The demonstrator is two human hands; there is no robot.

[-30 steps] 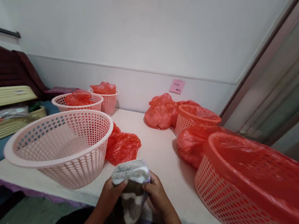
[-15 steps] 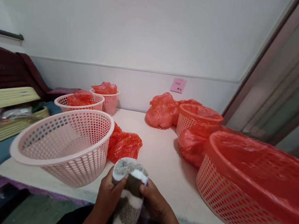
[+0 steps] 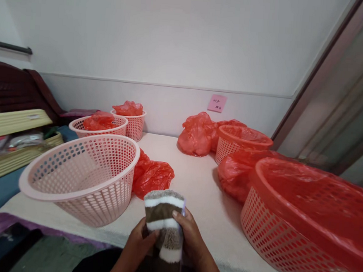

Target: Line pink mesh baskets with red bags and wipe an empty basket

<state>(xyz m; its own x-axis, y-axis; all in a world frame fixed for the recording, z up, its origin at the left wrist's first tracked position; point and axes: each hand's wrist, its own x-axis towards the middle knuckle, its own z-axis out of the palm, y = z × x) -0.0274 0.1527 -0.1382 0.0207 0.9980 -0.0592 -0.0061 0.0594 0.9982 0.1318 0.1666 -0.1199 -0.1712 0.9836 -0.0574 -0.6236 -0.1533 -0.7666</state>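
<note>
A fuzzy sock (image 3: 166,211) with brown, grey and white stripes is held upright at the table's front edge, its grey opening at the top. My left hand (image 3: 141,241) grips its left side partway down, thumb across the front. On the right side, higher up, my right hand (image 3: 190,232) pinches the sock with the thumb on a brown stripe. The sock's lower end runs out of the bottom of the view. Just behind it lies a crumpled red plastic bag (image 3: 153,177).
A pink plastic basket (image 3: 109,189) stands at the left, with two smaller baskets behind. A large basket (image 3: 274,233) lined with red plastic stands at the right. Red bags (image 3: 195,135) sit near the wall, under a pink note (image 3: 217,103). The table (image 3: 194,178) has a pale cover.
My left hand has slid down the sock, and the sock's opening now lies flat and closed where it was rounded and open. The sock has shifted slightly right. The view has moved a little.
</note>
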